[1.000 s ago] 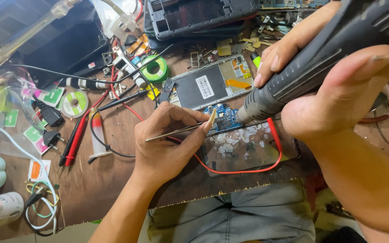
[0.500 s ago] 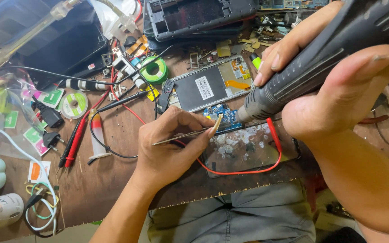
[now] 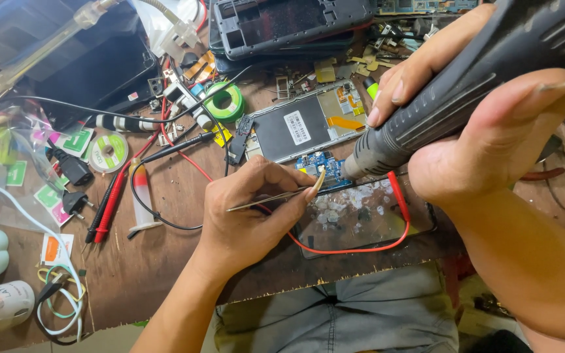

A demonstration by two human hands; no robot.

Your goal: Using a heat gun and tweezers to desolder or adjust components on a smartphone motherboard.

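Observation:
My left hand point(image 3: 246, 212) pinches thin metal tweezers point(image 3: 276, 196), their tips resting on the small blue circuit board point(image 3: 318, 163) of an opened phone point(image 3: 302, 127). That phone lies face down with its black battery and orange flex cable showing. My right hand point(image 3: 479, 131) grips a thick black hot-air handle point(image 3: 452, 91) whose nozzle points down-left at the same blue board, a little above it. A cracked glass panel point(image 3: 361, 216) lies just in front of the board.
A red wire point(image 3: 361, 248) loops over the cracked panel. Red and black probes point(image 3: 109, 206), a green solder spool point(image 3: 227, 101), a wick reel point(image 3: 108, 152), plugs and stickers crowd the left. A dark phone frame point(image 3: 282, 26) lies at the back. The wooden bench edge point(image 3: 165, 301) runs near my lap.
The tweezers' tips have shifted slightly on the blue board as my left hand settled lower. The hot-air handle has stayed in place.

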